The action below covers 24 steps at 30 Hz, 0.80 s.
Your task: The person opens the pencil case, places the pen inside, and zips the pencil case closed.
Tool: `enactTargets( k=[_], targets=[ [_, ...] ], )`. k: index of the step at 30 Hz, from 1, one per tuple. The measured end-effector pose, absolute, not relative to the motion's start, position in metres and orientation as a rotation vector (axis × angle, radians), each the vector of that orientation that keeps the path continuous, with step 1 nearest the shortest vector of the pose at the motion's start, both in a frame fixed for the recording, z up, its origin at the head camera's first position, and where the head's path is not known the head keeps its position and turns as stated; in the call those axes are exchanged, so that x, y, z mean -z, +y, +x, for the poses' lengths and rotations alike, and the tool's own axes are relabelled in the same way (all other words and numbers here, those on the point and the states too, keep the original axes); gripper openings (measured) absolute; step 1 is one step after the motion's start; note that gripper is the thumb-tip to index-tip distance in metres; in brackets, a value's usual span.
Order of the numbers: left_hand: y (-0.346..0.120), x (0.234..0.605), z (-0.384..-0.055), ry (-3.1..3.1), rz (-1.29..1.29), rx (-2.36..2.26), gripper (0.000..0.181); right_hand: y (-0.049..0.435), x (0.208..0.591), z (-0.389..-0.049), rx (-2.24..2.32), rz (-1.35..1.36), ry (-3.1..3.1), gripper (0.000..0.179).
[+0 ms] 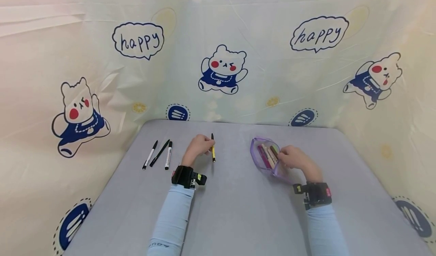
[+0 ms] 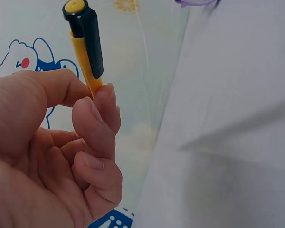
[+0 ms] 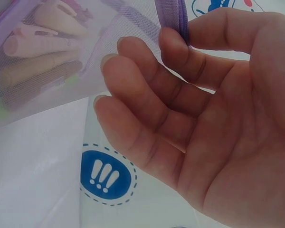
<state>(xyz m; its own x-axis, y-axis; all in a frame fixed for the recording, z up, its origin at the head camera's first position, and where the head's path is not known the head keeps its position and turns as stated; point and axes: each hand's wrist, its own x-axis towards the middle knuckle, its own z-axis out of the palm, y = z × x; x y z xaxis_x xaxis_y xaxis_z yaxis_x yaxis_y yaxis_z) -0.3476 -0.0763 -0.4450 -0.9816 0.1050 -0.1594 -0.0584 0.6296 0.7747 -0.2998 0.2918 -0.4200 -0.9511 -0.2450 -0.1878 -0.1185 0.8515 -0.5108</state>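
My left hand (image 1: 198, 147) pinches a yellow pen (image 1: 213, 154) with a dark clip between thumb and fingertips, over the middle of the table. In the left wrist view the clip end of the pen (image 2: 89, 52) stands up out of the grip, and its lower part is hidden by the fingers. My right hand (image 1: 295, 157) pinches the zippered edge of a purple mesh pouch (image 1: 253, 155). Through the mesh, several pens or markers (image 3: 42, 45) in cream, pink and brown show inside it. The other right fingers are loosely curved beside the pouch.
Left of my left hand, a white pen (image 1: 150, 155), a black pen (image 1: 159, 153) and a white marker (image 1: 168, 155) lie on the grey table (image 1: 235, 214). A patterned cloth (image 1: 265, 70) hangs behind the table and along its sides.
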Motion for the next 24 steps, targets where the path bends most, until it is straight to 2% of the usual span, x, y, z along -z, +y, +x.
enactTargets(
  k=[24],
  targets=[
    [-0.012,0.442,-0.356,2.474,0.073,-1.453,0.025,0.292,0.415,-0.298,0.745,-0.274,2.780,0.023]
  ],
)
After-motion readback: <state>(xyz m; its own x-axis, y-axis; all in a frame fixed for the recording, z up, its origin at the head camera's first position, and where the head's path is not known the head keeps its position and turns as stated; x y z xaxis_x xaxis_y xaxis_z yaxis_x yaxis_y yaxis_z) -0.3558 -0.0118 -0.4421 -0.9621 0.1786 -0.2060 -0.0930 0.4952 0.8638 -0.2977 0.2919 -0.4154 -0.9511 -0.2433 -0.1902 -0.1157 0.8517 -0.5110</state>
